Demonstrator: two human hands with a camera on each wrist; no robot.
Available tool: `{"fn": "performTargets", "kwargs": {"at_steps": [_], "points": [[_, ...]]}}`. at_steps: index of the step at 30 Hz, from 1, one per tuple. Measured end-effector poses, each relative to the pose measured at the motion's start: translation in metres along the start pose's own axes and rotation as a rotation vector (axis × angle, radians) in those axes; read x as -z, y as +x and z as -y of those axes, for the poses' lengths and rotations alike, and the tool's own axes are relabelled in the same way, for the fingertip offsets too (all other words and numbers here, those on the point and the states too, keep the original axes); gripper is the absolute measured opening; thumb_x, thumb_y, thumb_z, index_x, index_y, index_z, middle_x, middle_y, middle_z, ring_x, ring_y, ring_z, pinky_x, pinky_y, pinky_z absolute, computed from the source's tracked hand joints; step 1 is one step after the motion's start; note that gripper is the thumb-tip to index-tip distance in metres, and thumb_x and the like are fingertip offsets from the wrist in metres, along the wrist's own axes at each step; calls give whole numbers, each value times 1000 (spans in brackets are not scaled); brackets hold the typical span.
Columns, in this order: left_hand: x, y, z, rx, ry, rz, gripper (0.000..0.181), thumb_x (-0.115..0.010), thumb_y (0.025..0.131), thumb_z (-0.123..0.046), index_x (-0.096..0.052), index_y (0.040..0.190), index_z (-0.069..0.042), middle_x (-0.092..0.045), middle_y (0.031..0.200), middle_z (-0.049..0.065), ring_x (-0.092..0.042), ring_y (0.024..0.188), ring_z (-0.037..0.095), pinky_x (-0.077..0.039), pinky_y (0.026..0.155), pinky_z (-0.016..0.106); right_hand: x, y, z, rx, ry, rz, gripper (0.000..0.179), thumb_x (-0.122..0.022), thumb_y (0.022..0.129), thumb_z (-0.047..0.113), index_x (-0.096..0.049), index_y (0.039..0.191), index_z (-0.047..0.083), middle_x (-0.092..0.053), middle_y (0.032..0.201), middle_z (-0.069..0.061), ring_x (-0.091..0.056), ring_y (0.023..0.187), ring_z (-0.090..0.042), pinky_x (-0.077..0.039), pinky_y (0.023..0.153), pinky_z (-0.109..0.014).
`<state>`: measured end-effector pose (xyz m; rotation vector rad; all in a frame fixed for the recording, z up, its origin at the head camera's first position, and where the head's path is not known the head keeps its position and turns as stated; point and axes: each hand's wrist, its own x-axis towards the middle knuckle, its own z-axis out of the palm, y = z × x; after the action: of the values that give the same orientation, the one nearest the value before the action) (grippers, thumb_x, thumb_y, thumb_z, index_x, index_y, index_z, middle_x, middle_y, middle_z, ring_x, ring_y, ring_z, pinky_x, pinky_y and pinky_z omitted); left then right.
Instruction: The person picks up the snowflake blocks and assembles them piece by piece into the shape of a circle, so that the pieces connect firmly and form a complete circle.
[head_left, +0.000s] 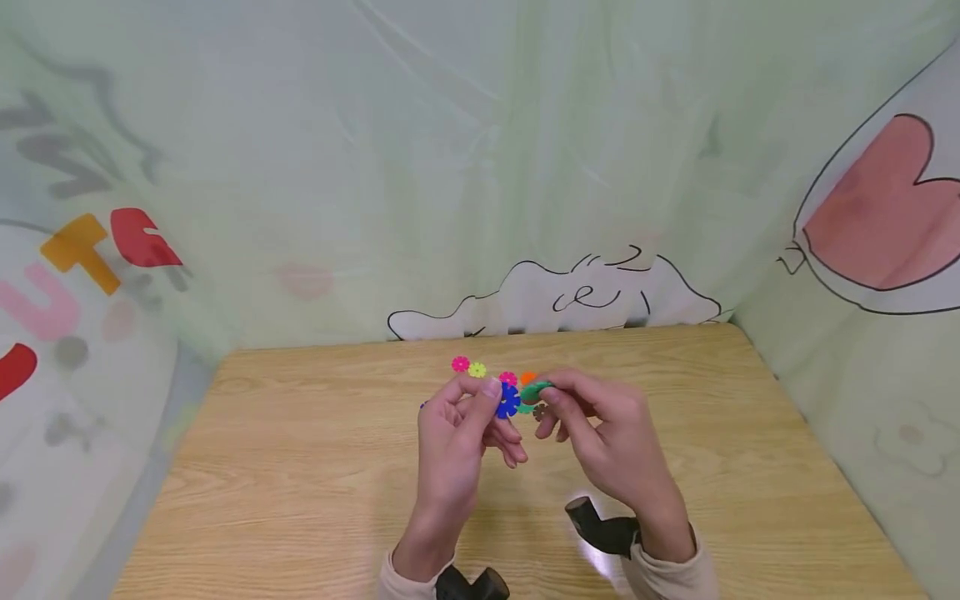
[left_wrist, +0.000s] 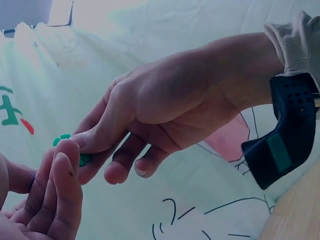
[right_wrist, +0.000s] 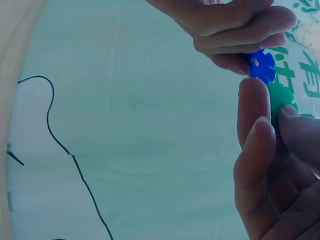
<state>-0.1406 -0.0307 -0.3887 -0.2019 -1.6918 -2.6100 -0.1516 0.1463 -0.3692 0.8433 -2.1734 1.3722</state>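
Head view: left hand (head_left: 454,443) pinched blue disc (head_left: 508,403), right hand (head_left: 611,435) green disc (head_left: 533,392) (tilted, beside left grip); slackening risked a drop.

Makeshift booth: cartoon-printed drapes (head_left: 420,167) bordering wooden table (head_left: 300,467)

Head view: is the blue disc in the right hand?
No, the left hand pinches the blue disc, while the right hand pinches a green disc.
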Motion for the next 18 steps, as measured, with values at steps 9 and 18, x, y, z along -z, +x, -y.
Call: {"fn": "performTargets", "kwargs": {"at_steps": [9,18], "points": [[-7,-9,-3,-83,19,-30,23,-64,107,-16,-59,97,3,-70,61,9,-69,47,17,-59,44,31,3,-2,10,127,-180,-30,10,-68,100,-3,-75,99,4,-73,78,-1,-65,60,-7,-55,59,-14],[-10,-13,-2,-138,34,-54,21,-64,106,-11,-59,98,7,-62,66,36,-70,47,18,-60,43,38,3,-3,9,196,-256,-65,23,-57,109,9,-75,96,2,-76,79,-5,-66,58,-8,-57,58,-14]]}}
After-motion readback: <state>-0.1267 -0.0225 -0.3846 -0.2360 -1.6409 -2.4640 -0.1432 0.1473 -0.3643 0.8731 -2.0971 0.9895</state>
